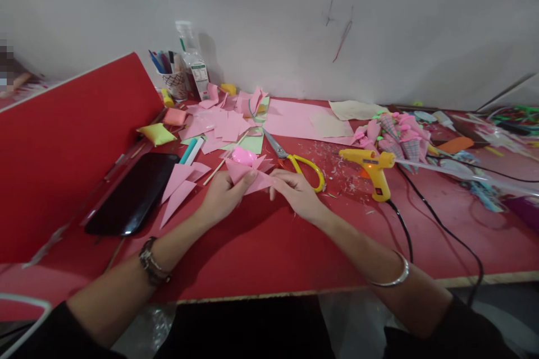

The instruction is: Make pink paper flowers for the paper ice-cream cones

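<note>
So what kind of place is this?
Probably a paper-craft worktable: both hands, left hand and right hand, hold a pink paper piece, beside yellow scissors and a glue gun.

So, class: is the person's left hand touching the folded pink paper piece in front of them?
Touching. The head view shows the left hand with its thumb pressed on top of the folded pink paper piece; the right hand meets its other corner.

A red table point(261, 252) is carrying pink paper pieces point(219, 123), yellow-handled scissors point(301, 165), a yellow glue gun point(373, 171), a black phone point(132, 193), a pen cup point(173, 83) and paper cones point(396, 137).
</note>
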### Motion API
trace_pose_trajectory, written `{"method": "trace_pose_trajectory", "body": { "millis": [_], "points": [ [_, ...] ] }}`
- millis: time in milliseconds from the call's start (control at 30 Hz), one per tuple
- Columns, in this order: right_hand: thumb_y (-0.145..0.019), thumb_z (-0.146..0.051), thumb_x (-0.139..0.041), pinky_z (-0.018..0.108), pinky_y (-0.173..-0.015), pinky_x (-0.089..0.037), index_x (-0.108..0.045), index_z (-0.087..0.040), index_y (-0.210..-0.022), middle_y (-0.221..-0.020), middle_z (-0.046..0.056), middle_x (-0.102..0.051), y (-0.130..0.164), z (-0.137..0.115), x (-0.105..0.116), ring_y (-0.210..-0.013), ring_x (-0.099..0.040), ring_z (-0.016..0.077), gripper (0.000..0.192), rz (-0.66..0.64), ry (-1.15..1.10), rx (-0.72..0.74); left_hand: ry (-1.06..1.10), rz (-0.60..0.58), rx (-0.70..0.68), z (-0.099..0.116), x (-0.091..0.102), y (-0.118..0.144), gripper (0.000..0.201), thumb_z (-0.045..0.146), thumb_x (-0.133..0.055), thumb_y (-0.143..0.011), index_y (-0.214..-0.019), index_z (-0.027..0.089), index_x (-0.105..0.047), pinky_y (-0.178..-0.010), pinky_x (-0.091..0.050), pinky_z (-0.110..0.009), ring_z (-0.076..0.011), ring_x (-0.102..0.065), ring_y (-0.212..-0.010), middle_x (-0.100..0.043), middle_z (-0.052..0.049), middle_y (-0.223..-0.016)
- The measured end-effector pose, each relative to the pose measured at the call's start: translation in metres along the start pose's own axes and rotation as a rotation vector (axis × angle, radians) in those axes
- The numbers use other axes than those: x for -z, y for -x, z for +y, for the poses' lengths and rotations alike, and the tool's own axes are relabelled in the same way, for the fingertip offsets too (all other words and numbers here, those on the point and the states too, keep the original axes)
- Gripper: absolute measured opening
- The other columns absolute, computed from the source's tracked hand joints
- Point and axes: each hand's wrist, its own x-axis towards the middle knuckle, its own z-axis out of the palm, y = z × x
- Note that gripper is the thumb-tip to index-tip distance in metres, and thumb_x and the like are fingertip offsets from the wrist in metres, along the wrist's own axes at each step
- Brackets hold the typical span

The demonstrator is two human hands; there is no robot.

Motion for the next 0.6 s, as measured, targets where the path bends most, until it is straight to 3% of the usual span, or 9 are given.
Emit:
{"method": "trace_pose_trajectory", "body": {
  "millis": [100,233,300,433,600],
  "points": [
    [-0.075,-0.018,-0.04,0.022,-0.058,-0.036,-0.044,-0.018,-0.048,-0.056,-0.003,-0.043,0.0001,-0.0001,-0.0014,-0.056,-0.043,0.0077,0.028,0.041,0.001,-0.03,-0.023,-0.042,0.025,0.0009,0.0014,-0.0012,0.046,0.038,-0.041,-0.076,-0.035,0.018,-0.036,-0.033,-0.029,-0.018,-0.0057,-0.036,-0.027,-0.036,0.005,-0.027],
    [-0.075,-0.023,-0.045,0.021,-0.057,-0.038,-0.048,-0.019,-0.071,-0.068,-0.002,-0.049,-0.0001,-0.0023,-0.0027,-0.062,-0.047,0.008,0.006,0.146,-0.093,-0.104,-0.055,-0.09,-0.001,0.0027,0.0022,-0.0027,0.048,0.037,-0.042,-0.076,-0.032,0.018,-0.036,-0.035,-0.031,-0.017,-0.0054,-0.036,-0.027,-0.037,0.004,-0.025],
    [-0.077,-0.026,-0.045,0.02,-0.054,-0.038,-0.048,-0.019,-0.073,-0.067,-0.003,-0.052,0.0008,-0.0036,-0.0028,-0.058,-0.048,0.0072,0.008,0.078,-0.089,-0.134,-0.058,-0.128,-0.003,0.0027,0.0015,-0.0022,0.049,0.037,-0.041,-0.076,-0.031,0.018,-0.036,-0.034,-0.03,-0.017,-0.0053,-0.036,-0.026,-0.036,0.004,-0.025],
    [-0.083,-0.029,-0.037,0.018,-0.043,-0.031,-0.038,-0.018,-0.055,-0.041,-0.007,-0.041,0.0041,-0.0046,-0.0021,-0.037,-0.035,0.004,0.03,-0.135,0.028,-0.185,-0.036,-0.128,0.01,0.0006,-0.0001,-0.0002,0.048,0.038,-0.036,-0.078,-0.034,0.018,-0.037,-0.033,-0.03,-0.017,-0.0061,-0.037,-0.027,-0.038,0.004,-0.027],
    [-0.085,-0.028,-0.034,0.017,-0.042,-0.03,-0.036,-0.018,-0.053,-0.038,-0.008,-0.04,0.0051,-0.0037,-0.001,-0.035,-0.035,0.0029,0.033,-0.179,0.057,-0.166,-0.005,-0.072,-0.006,-0.0008,0.0012,-0.0036,0.034,0.036,-0.044,-0.073,-0.045,0.017,-0.043,-0.036,-0.031,-0.018,-0.0074,-0.04,-0.035,-0.042,0.005,-0.036]
  ]
}}
